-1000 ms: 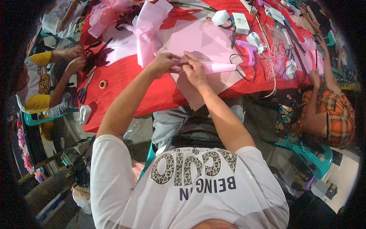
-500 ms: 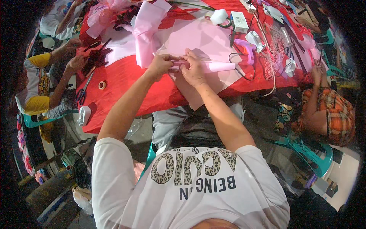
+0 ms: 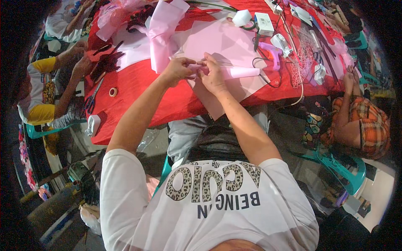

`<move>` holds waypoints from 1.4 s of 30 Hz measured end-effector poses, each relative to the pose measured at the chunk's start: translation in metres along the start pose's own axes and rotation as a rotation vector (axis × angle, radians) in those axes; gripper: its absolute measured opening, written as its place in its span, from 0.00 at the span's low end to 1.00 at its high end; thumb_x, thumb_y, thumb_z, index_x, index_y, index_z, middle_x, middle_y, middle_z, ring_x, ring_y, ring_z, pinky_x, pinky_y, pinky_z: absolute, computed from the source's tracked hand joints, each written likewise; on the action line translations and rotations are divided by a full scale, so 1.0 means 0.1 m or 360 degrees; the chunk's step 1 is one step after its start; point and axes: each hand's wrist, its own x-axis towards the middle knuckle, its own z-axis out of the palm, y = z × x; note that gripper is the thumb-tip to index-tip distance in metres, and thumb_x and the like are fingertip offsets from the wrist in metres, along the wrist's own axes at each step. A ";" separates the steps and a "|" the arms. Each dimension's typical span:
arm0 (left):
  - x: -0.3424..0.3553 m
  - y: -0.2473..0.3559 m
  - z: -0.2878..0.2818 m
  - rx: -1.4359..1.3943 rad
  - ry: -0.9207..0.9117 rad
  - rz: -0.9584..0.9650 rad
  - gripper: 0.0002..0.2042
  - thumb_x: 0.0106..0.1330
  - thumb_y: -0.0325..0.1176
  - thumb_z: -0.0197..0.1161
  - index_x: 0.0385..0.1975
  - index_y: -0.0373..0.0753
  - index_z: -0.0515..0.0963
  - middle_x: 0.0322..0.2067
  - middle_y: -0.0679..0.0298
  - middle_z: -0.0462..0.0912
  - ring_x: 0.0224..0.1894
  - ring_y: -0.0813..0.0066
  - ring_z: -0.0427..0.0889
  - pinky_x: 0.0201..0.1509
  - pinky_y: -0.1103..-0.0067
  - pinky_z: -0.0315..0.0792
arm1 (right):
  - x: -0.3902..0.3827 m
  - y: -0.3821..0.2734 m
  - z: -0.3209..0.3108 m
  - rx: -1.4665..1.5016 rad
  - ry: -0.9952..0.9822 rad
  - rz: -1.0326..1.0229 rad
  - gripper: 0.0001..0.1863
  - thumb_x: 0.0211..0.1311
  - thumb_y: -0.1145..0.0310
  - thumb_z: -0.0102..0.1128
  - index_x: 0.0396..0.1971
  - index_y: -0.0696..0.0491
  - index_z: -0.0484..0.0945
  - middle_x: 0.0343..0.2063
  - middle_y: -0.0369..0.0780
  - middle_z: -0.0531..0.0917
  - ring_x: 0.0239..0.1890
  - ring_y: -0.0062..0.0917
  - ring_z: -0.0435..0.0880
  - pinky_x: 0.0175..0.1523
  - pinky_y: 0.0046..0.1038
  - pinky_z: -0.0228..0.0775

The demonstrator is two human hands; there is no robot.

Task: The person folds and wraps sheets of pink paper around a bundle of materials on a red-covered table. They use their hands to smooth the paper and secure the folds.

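Our left hand (image 3: 178, 71) and right hand (image 3: 213, 75) pinch a rolled pink sheet (image 3: 243, 72) over pink paper (image 3: 226, 39) on the red-covered counter (image 3: 142, 90). To the right are a purple glue gun (image 3: 274, 54) and a white box (image 3: 264, 24), its print too small to read; dark and leopard-patterned lettering (image 3: 213, 184) crosses our white shirt (image 3: 180, 226).

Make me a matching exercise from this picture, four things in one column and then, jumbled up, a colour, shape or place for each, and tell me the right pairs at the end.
Things:
1. glue gun
2. scissors
3. rolled pink sheet
4. tape roll

Clues:
A. ring-shaped, on the red cloth
B. between the fingers of the left hand and right hand
C. lilac, right of both hands
D. dark-handled, near the cloth's left edge

Pairs: 1-C, 2-D, 3-B, 4-A.
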 end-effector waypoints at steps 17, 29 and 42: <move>-0.07 0.16 0.17 -0.0064 0.0261 -0.0074 0.11 0.54 0.22 0.58 0.37 0.24 0.73 0.31 0.56 0.78 0.28 0.71 0.80 0.28 0.78 0.79 | 0.01 0.06 0.01 0.0021 0.0035 -0.0018 0.10 0.45 0.78 0.58 0.32 0.59 0.74 0.54 0.52 0.67 0.57 0.43 0.66 0.60 0.33 0.59; -0.10 0.18 0.05 -0.0033 0.0251 -0.0379 0.12 0.56 0.27 0.59 0.37 0.25 0.74 0.27 0.57 0.80 0.26 0.72 0.82 0.27 0.82 0.77 | -0.01 0.07 0.04 -0.0031 0.0124 -0.0070 0.12 0.45 0.76 0.63 0.31 0.59 0.73 0.52 0.49 0.70 0.55 0.40 0.69 0.58 0.32 0.60; 0.01 -0.04 -0.18 0.0039 0.0108 -0.0207 0.15 0.57 0.24 0.55 0.43 0.24 0.71 0.36 0.52 0.79 0.33 0.66 0.82 0.37 0.80 0.79 | -0.03 0.01 0.04 0.0050 0.0123 -0.0079 0.10 0.46 0.73 0.64 0.30 0.58 0.75 0.50 0.48 0.73 0.54 0.38 0.71 0.57 0.31 0.62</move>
